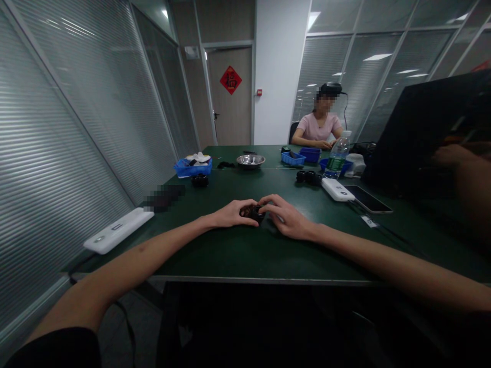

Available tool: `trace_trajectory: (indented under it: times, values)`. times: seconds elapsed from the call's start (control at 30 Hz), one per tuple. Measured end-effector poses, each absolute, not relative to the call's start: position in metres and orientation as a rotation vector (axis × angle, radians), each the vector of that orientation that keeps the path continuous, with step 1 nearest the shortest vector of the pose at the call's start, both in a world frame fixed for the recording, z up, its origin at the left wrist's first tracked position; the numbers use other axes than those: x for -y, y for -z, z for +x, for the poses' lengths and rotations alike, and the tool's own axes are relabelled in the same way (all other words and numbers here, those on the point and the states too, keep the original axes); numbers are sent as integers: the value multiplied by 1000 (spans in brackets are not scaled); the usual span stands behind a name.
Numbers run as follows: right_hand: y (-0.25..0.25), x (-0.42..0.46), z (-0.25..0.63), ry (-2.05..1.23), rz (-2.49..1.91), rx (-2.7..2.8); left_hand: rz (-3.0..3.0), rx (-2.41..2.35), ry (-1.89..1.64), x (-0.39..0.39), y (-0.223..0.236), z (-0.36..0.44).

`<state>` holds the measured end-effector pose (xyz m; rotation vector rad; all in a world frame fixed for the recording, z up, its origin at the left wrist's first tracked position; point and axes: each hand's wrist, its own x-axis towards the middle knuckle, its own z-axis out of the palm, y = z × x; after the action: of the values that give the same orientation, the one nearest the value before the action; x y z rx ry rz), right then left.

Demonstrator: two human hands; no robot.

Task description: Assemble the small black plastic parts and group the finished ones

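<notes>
My left hand (231,213) is closed around a small black object (258,213) with a shiny rounded side, at the middle of the green table. Its exact kind is hidden by the fingers. From the right, my right hand (287,217) has its bent fingertips on the same object, which sits between both hands just above or on the tabletop. Further back lies a similar black round piece (200,180), with more black round parts (309,177) to the right.
A metal bowl (250,162) stands at the back between blue trays (193,166). White power banks (118,230) lie on both sides. At the right are a water bottle (338,156), a phone (367,199) and a black panel (425,133). A person (319,128) sits opposite.
</notes>
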<state>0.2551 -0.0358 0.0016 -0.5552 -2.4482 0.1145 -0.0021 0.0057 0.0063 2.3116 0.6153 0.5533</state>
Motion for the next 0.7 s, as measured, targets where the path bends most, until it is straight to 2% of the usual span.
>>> trace_trajectory:
  times: [0.7]
  values:
    - [-3, 37, 254, -107, -568, 2439, 2313, -558, -541, -4, -9, -2]
